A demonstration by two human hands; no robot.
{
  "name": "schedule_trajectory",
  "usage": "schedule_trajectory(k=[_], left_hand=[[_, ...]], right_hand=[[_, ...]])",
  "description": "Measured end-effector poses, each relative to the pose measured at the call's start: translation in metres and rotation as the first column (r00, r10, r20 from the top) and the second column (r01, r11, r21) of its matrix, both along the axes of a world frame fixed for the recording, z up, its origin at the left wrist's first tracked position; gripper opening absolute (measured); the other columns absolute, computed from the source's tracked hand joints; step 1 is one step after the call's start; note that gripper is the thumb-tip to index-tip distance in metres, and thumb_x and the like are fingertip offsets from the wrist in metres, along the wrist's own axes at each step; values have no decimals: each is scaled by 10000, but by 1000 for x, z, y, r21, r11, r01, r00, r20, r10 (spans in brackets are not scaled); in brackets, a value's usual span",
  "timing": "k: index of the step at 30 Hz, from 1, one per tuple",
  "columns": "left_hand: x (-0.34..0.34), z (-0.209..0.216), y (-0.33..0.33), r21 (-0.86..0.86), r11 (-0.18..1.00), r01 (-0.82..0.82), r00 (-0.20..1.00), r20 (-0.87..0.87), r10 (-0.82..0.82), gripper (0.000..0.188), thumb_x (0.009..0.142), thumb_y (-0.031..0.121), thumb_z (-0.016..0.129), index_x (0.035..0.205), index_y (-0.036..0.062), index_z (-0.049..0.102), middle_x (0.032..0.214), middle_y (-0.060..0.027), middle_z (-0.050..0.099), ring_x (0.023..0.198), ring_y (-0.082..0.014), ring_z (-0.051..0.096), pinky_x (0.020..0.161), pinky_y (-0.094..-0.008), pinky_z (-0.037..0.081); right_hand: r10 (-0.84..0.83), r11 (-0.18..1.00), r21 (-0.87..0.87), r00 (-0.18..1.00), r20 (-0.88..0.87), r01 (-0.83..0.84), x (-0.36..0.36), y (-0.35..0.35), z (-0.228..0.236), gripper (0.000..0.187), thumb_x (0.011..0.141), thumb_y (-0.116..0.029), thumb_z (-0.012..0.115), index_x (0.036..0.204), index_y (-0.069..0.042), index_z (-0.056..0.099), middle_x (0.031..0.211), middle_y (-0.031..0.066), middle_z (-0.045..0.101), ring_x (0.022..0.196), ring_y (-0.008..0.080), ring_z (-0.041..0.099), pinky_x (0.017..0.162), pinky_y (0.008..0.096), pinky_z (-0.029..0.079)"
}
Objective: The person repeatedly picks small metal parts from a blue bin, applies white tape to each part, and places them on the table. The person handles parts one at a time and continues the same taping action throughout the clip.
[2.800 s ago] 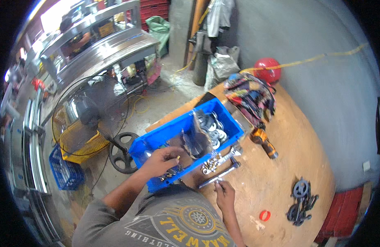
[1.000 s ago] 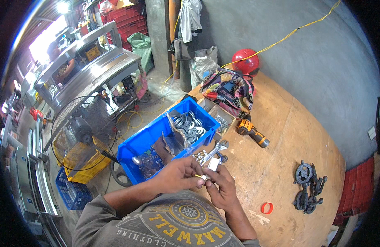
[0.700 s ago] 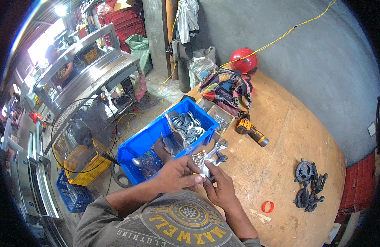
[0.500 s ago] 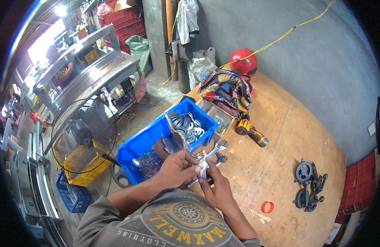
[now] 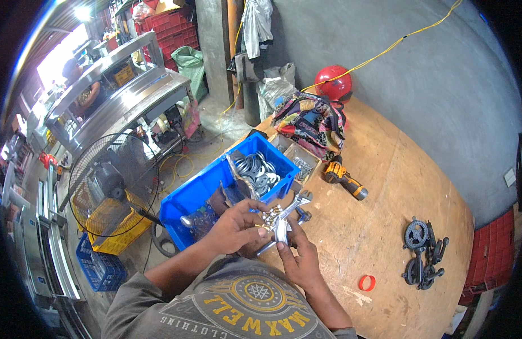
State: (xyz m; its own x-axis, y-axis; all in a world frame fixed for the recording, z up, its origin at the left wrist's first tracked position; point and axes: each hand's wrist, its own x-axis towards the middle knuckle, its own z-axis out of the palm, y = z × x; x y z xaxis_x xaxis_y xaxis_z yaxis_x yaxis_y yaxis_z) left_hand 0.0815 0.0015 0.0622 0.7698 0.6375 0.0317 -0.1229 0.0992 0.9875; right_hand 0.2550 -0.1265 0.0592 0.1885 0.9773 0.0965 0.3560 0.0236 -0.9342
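My right hand (image 5: 299, 260) grips a silvery-white metal part (image 5: 281, 230), its fingers and thumb around the part's lower end. Just left of it is my left hand (image 5: 238, 226), thumb and forefinger apart beside a cluster of small brass-coloured pieces (image 5: 270, 217). Whether a fingertip touches one of these is too small to tell. Behind the part lies a silvery wrench-like tool (image 5: 301, 199), partly covered by it. The blue bin (image 5: 179, 199) beyond my left hand holds metal discs (image 5: 255, 169) and, past a torn divider (image 5: 238, 186), small loose parts.
An orange-and-black cordless drill (image 5: 346, 179) lies on the wooden table (image 5: 385, 186), near a box of screws (image 5: 303, 161) and a patterned cloth bag (image 5: 312, 121). Rightward are a red ring (image 5: 367, 283) and black crank-like parts (image 5: 422, 254). A fan (image 5: 114, 183) stands at left.
My left thumb and forefinger have parted and moved off the metal part toward the brass-coloured pieces. My right hand keeps its hold on the part, which now shows more fully.
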Motion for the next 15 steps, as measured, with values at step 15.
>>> schedule_trajectory(k=[15], left_hand=[[-4, 14, 17, -191, 931, 311, 941, -75, -330, 399, 940, 83, 654, 1305, -20, 530, 880, -57, 688, 820, -116, 663, 740, -258, 531]], right_hand=[[52, 982, 154, 931, 362, -114, -1, -2, 9, 596, 894, -153, 650, 1413, 34, 425, 1134, 271, 637, 1026, 431, 644, 827, 459, 540]])
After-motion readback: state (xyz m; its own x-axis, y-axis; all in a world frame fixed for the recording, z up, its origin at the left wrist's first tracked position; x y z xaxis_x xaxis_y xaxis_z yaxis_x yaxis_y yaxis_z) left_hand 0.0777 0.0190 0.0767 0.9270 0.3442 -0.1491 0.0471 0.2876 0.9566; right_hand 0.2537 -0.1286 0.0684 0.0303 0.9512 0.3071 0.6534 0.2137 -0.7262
